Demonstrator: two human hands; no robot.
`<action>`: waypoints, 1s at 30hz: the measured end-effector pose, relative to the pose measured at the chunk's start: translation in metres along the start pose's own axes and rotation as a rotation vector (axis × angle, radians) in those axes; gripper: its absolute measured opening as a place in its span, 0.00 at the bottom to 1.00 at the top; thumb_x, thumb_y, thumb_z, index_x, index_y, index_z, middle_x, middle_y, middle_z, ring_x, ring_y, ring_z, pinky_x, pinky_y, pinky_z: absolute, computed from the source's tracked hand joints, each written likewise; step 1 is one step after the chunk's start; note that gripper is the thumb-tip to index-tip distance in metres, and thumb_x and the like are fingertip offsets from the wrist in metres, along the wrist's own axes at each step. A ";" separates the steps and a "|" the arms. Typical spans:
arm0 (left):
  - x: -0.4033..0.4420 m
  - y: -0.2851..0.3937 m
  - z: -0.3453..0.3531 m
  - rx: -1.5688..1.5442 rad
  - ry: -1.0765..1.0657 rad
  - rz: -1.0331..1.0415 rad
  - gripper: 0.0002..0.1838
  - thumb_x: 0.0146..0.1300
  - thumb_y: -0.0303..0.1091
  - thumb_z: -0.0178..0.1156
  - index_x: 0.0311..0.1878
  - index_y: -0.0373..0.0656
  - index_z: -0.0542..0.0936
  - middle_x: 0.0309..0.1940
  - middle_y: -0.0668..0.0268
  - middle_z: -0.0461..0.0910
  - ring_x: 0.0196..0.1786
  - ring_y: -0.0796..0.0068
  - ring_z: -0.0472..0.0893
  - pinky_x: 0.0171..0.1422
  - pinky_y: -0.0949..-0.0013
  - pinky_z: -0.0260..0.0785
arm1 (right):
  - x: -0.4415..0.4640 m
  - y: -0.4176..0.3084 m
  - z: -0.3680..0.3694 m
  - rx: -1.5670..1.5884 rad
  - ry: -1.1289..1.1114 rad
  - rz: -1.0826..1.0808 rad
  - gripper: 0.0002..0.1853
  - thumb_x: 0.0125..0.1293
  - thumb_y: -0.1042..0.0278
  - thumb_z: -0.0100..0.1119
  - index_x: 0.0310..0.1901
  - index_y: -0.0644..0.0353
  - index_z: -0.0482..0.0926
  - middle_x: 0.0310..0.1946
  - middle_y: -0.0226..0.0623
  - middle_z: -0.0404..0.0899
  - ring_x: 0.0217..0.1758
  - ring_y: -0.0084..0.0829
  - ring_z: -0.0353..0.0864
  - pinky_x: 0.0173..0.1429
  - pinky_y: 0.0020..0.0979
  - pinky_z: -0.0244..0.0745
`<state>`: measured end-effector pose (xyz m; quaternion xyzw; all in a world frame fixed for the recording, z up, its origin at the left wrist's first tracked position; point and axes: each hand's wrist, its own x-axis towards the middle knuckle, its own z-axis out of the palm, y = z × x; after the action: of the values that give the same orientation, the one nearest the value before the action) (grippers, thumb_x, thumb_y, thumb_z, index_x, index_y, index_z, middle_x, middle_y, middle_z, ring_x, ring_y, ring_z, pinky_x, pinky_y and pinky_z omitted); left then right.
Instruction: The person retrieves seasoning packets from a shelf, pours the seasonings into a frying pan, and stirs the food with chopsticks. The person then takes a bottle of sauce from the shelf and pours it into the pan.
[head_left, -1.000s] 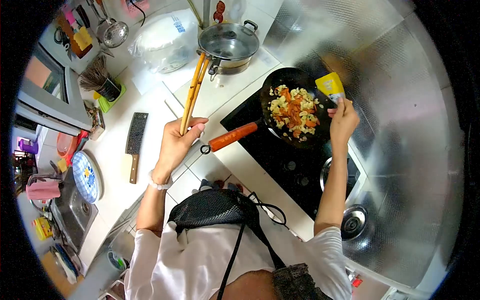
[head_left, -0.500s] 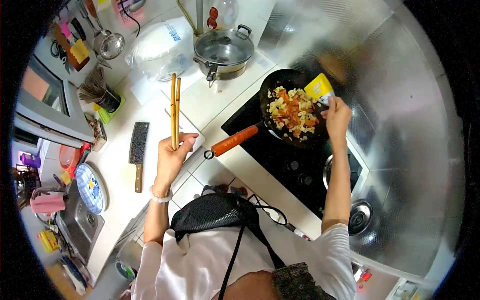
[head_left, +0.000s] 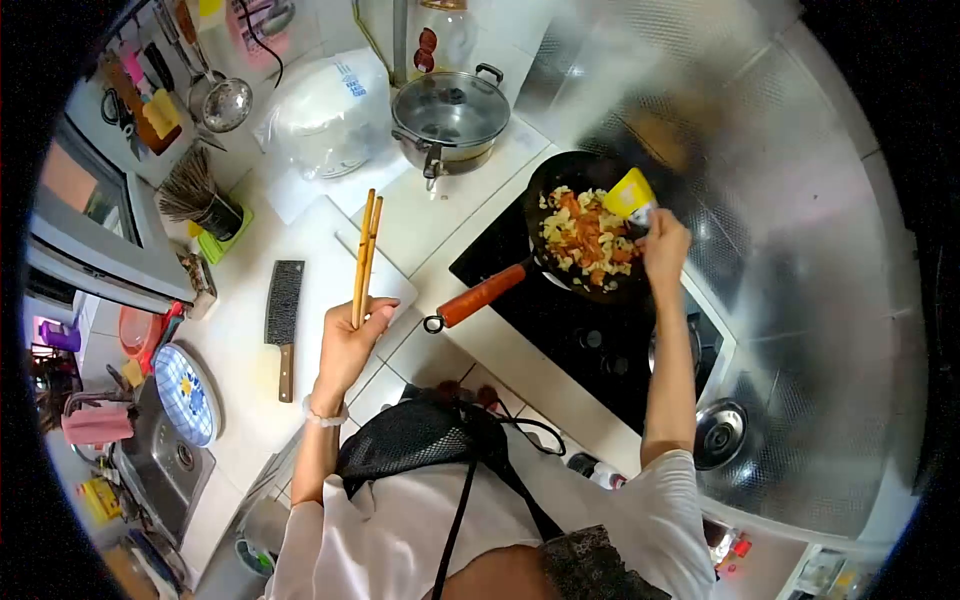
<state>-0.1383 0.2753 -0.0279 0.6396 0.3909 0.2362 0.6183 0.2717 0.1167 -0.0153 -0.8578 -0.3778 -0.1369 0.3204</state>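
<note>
My left hand (head_left: pixel 350 345) is closed around a pair of wooden chopsticks (head_left: pixel 366 262), which point up and away over the counter. At the stove my right hand (head_left: pixel 664 250) grips a small yellow and white packet (head_left: pixel 630 195), tipped over the right side of a dark wok (head_left: pixel 548 190). Inside the wok lies chopped food (head_left: pixel 590 238) in pale yellow and orange-red pieces. The wok's red-brown handle (head_left: pixel 485 293) points toward the counter's front edge, with neither hand on it. Whether anything is falling from the packet I cannot tell.
A cleaver (head_left: pixel 284 320) and a white cutting board (head_left: pixel 325 240) lie on the left counter. Behind them are a glass-lidded pot (head_left: pixel 450 115) and a plastic-wrapped bundle (head_left: pixel 325 115). A blue patterned plate (head_left: pixel 187 395) sits beside the sink (head_left: pixel 165 460). Foil-like shielding (head_left: pixel 790 330) lines the stove's right side.
The camera view has shifted slightly, so most things appear a little lower. Both hands keep their holds; the packet stays tipped over the wok and sits slightly farther left in view.
</note>
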 end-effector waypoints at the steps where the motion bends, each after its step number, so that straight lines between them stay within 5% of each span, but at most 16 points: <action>1: 0.000 0.000 -0.002 -0.005 -0.002 -0.017 0.08 0.61 0.30 0.60 0.39 0.35 0.83 0.19 0.75 0.72 0.24 0.88 0.66 0.28 0.81 0.58 | 0.004 -0.009 -0.009 0.082 -0.007 0.094 0.11 0.68 0.69 0.49 0.34 0.69 0.77 0.19 0.50 0.76 0.20 0.39 0.80 0.26 0.36 0.70; 2: -0.001 0.003 -0.002 -0.011 -0.008 -0.033 0.09 0.61 0.30 0.60 0.39 0.35 0.83 0.19 0.75 0.72 0.24 0.88 0.66 0.27 0.81 0.57 | 0.007 -0.025 -0.023 0.060 0.036 0.080 0.12 0.68 0.69 0.49 0.35 0.69 0.78 0.19 0.48 0.78 0.20 0.34 0.81 0.26 0.34 0.72; 6: 0.004 0.001 -0.004 -0.010 -0.016 -0.001 0.09 0.61 0.30 0.60 0.39 0.35 0.83 0.19 0.76 0.71 0.23 0.89 0.65 0.26 0.81 0.56 | 0.001 -0.038 -0.026 0.115 0.230 0.071 0.09 0.66 0.71 0.50 0.38 0.65 0.79 0.22 0.49 0.78 0.23 0.39 0.82 0.28 0.36 0.72; 8: 0.000 -0.001 -0.005 -0.013 -0.039 0.006 0.09 0.61 0.30 0.60 0.39 0.35 0.83 0.18 0.76 0.71 0.23 0.89 0.65 0.26 0.80 0.56 | -0.016 0.027 0.022 -0.306 -0.234 -0.084 0.10 0.63 0.72 0.51 0.35 0.70 0.79 0.23 0.56 0.77 0.25 0.47 0.80 0.31 0.39 0.72; 10: -0.003 -0.003 -0.006 0.055 -0.006 0.017 0.09 0.62 0.32 0.60 0.39 0.35 0.83 0.18 0.76 0.70 0.23 0.88 0.65 0.26 0.80 0.56 | -0.035 0.028 0.028 -0.233 -0.044 0.029 0.09 0.61 0.73 0.52 0.32 0.70 0.78 0.25 0.61 0.74 0.30 0.57 0.76 0.34 0.43 0.70; 14: -0.014 0.001 -0.006 -0.034 0.003 -0.022 0.10 0.63 0.31 0.60 0.40 0.35 0.83 0.19 0.76 0.71 0.23 0.89 0.65 0.26 0.81 0.56 | -0.030 -0.009 -0.009 -0.134 -0.004 0.059 0.07 0.64 0.75 0.51 0.31 0.68 0.77 0.21 0.55 0.75 0.25 0.55 0.75 0.28 0.45 0.67; 19: -0.046 -0.005 -0.007 0.002 0.071 0.057 0.10 0.63 0.32 0.59 0.40 0.35 0.83 0.19 0.75 0.72 0.20 0.90 0.64 0.23 0.81 0.53 | -0.041 -0.010 -0.025 0.035 0.326 -0.100 0.07 0.63 0.75 0.50 0.34 0.70 0.77 0.27 0.59 0.75 0.27 0.56 0.76 0.31 0.46 0.68; 20: -0.055 -0.008 -0.003 0.013 0.086 0.112 0.11 0.64 0.35 0.58 0.41 0.37 0.83 0.18 0.75 0.72 0.18 0.91 0.61 0.20 0.82 0.49 | -0.037 0.029 -0.007 -0.287 -0.105 0.046 0.07 0.63 0.76 0.50 0.35 0.69 0.77 0.26 0.60 0.75 0.29 0.56 0.76 0.33 0.47 0.69; 21: -0.067 -0.001 -0.001 -0.022 0.103 0.024 0.09 0.62 0.29 0.60 0.39 0.33 0.83 0.21 0.74 0.74 0.24 0.88 0.68 0.27 0.81 0.59 | -0.048 0.042 -0.002 -0.202 -0.133 0.135 0.07 0.63 0.75 0.50 0.34 0.69 0.77 0.26 0.60 0.75 0.30 0.55 0.76 0.34 0.48 0.69; 22: -0.075 -0.001 0.000 -0.018 0.108 0.039 0.09 0.62 0.29 0.60 0.39 0.33 0.83 0.21 0.74 0.74 0.24 0.88 0.68 0.27 0.81 0.59 | -0.051 0.048 -0.002 -0.113 -0.155 0.216 0.07 0.63 0.74 0.50 0.33 0.69 0.76 0.26 0.61 0.74 0.31 0.55 0.76 0.35 0.48 0.69; 25: -0.113 -0.011 0.011 -0.018 0.203 0.030 0.09 0.62 0.30 0.59 0.39 0.34 0.83 0.19 0.75 0.72 0.22 0.88 0.66 0.25 0.81 0.57 | -0.055 0.011 -0.045 -0.046 0.141 -0.047 0.10 0.66 0.73 0.49 0.30 0.69 0.75 0.26 0.58 0.75 0.27 0.55 0.76 0.30 0.46 0.68; 30: -0.181 -0.014 0.031 0.039 0.284 -0.019 0.10 0.62 0.31 0.59 0.40 0.35 0.83 0.18 0.76 0.71 0.18 0.90 0.62 0.21 0.81 0.50 | -0.064 -0.010 -0.085 0.222 0.412 -0.154 0.08 0.66 0.73 0.50 0.40 0.67 0.78 0.19 0.48 0.74 0.21 0.38 0.79 0.23 0.39 0.67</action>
<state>-0.2221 0.1120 -0.0122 0.6079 0.4850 0.3110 0.5464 0.2216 0.0305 0.0227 -0.7401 -0.3813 -0.2908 0.4715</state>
